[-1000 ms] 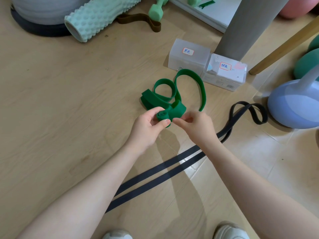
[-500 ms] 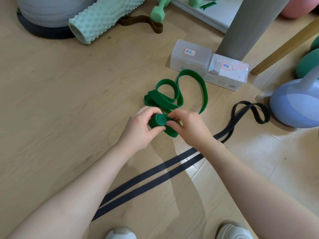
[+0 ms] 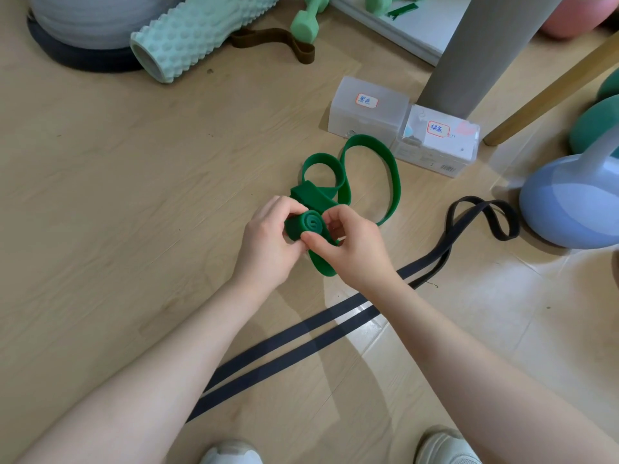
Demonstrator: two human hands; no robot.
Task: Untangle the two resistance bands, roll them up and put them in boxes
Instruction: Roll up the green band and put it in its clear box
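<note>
A green resistance band point(image 3: 392, 172) lies in loose loops on the wooden floor, its near end wound into a small tight roll. My left hand point(image 3: 268, 242) grips that roll from the left, and my right hand point(image 3: 355, 249) pinches it from the right. A black resistance band point(image 3: 315, 333) stretches flat across the floor beneath my right forearm, ending in a loop at the right. Two clear plastic boxes stand behind the green band: one with a black-word label point(image 3: 368, 112), one with a green-word label point(image 3: 438, 142).
A mint foam roller point(image 3: 197, 35), a grey ball on a dark ring point(image 3: 87, 51), a brown band point(image 3: 278, 41) and green dumbbells point(image 3: 304, 21) lie at the back. A grey post point(image 3: 475, 51), a wooden leg point(image 3: 549, 92) and a blue kettlebell point(image 3: 572, 202) stand at the right. My shoes show at the bottom edge.
The green roll has grown thicker as both hands wound more band onto it. The loose loops have shrunk and drawn toward my hands. The black band has not moved.
</note>
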